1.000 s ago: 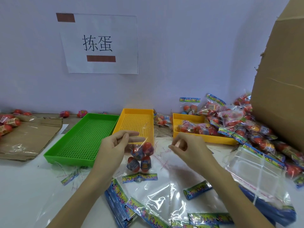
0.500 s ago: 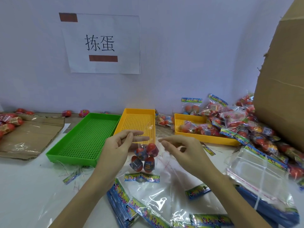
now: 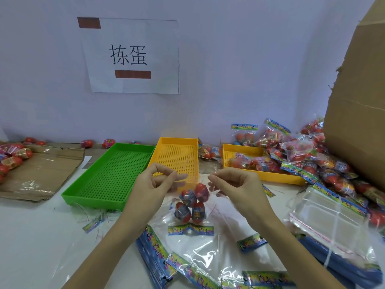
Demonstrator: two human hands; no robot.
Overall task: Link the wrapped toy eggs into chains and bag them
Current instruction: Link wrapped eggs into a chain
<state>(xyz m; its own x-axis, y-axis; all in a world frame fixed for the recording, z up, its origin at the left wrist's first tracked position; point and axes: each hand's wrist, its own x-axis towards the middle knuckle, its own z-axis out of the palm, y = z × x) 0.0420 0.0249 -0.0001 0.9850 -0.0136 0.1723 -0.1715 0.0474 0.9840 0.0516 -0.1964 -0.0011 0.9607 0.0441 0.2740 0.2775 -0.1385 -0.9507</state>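
A clear bag [image 3: 205, 206] with a colourful header strip hangs upside down between my hands, holding several red wrapped toy eggs [image 3: 192, 204]. My left hand [image 3: 151, 188] pinches the bag's open edge at the left, thumb against forefinger. My right hand [image 3: 235, 188] pinches the edge at the right, fingers curled. The bag's header [image 3: 190, 230] touches the pile of empty bags on the white table [image 3: 31, 236].
A green tray [image 3: 108, 176] and a yellow tray [image 3: 177, 157] stand behind my hands. Another yellow tray [image 3: 260, 163] and a heap of filled bags [image 3: 312, 157] lie at the right, beside a cardboard box [image 3: 358, 105]. Empty bags [image 3: 333, 232] lie in front.
My hands have drawn a little closer together at the bag's mouth. The left forefinger has curled down onto the thumb. The bag of eggs stays hanging between them.
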